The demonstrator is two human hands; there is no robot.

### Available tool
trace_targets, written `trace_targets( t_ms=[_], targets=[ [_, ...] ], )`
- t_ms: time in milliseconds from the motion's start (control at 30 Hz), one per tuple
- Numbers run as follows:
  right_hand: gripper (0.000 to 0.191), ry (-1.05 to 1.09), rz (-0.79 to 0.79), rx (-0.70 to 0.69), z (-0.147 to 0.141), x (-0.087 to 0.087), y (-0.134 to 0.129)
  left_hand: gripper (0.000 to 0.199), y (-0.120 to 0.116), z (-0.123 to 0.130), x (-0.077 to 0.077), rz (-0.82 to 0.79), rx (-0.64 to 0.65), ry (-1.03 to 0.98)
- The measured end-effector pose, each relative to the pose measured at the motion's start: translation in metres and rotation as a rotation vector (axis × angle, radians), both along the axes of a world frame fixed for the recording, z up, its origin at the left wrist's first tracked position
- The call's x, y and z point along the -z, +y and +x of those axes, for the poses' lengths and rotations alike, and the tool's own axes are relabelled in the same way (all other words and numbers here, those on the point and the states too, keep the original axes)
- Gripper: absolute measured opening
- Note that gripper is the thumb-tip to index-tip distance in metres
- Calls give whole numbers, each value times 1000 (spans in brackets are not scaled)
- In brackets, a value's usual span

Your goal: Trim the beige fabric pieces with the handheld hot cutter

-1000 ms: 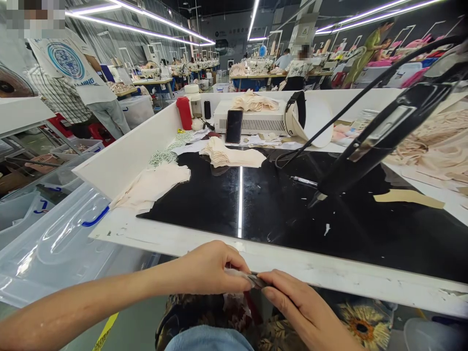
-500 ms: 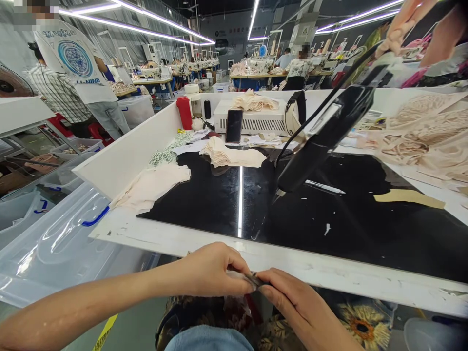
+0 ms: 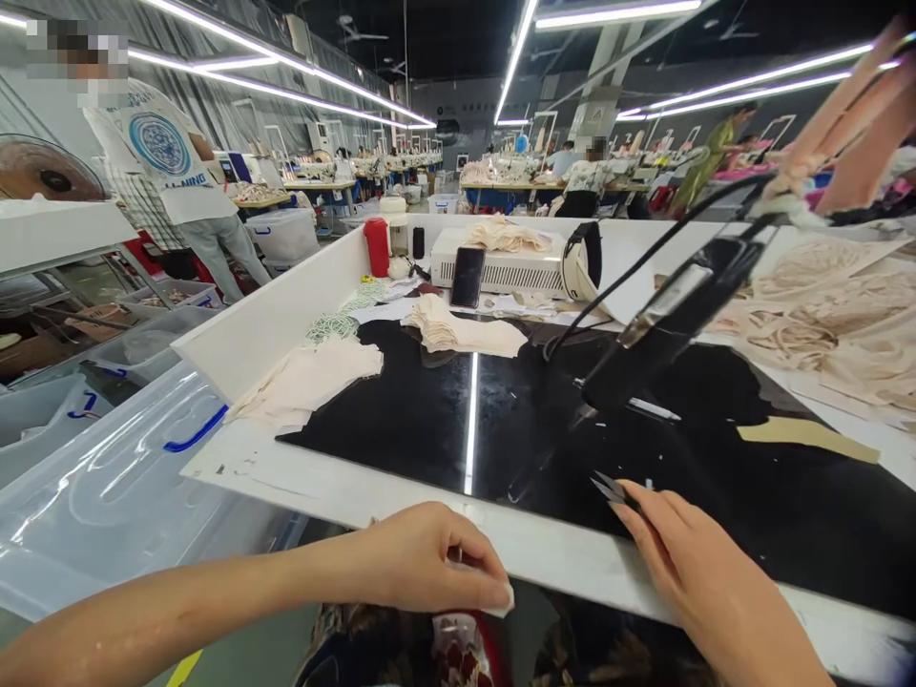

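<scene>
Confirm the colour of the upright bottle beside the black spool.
The upright bottle is red; the head view shows it best, left of the black spool.

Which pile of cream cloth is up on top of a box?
The ruffled pile on the white box behind the phone. The left pile, middle pile and right pile lie lower, on the table.

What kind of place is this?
Most likely a garment workshop: a stack of cream fabric pieces on the black-topped table, small snips in the right hand, and rows of what look like sewing stations behind.
</scene>
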State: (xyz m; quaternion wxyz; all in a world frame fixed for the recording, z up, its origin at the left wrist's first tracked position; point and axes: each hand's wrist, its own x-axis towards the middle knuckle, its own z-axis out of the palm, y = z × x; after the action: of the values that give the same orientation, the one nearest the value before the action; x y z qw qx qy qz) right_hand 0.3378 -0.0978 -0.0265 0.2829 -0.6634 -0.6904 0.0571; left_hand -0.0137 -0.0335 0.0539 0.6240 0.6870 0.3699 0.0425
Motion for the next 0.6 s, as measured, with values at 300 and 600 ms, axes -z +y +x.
trace_targets(
  t_ms=[300, 600],
  targets=[
    [61, -296, 277, 55, 4, 0, 31, 29, 1, -3, -6, 23, -27, -118],
    [70, 934, -959, -509, -133, -31, 19, 34, 27, -14, -28, 179, -87, -159]
  ],
)
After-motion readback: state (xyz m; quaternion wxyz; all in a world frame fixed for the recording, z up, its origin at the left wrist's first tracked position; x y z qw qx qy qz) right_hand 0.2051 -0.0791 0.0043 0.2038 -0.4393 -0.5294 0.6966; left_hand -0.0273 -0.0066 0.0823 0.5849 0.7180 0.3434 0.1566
